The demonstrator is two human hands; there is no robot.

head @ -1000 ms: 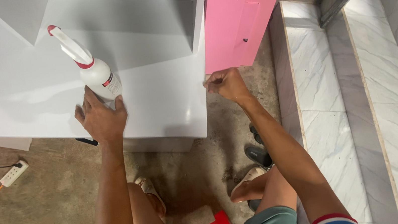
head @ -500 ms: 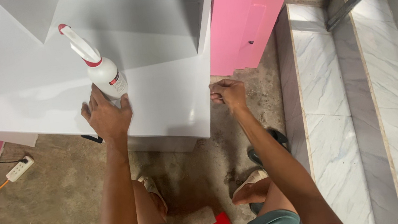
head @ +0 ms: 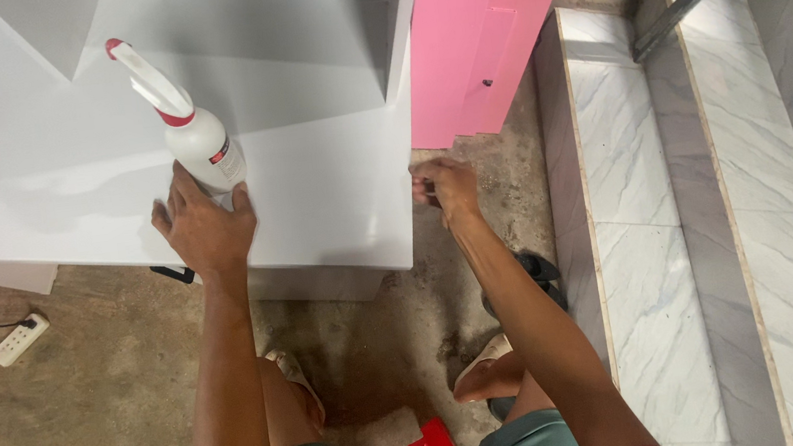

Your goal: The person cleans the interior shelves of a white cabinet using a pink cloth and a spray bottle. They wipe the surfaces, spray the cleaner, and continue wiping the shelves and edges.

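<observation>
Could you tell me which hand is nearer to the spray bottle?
Left. The left hand touches the spray bottle at its base; the right hand is apart, at the white panel's right edge.

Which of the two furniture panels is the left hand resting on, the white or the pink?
The white panel, lying flat with the spray bottle standing on it; the left hand rests on it beside the bottle. The pink panel stands apart, beyond the right hand.
</observation>
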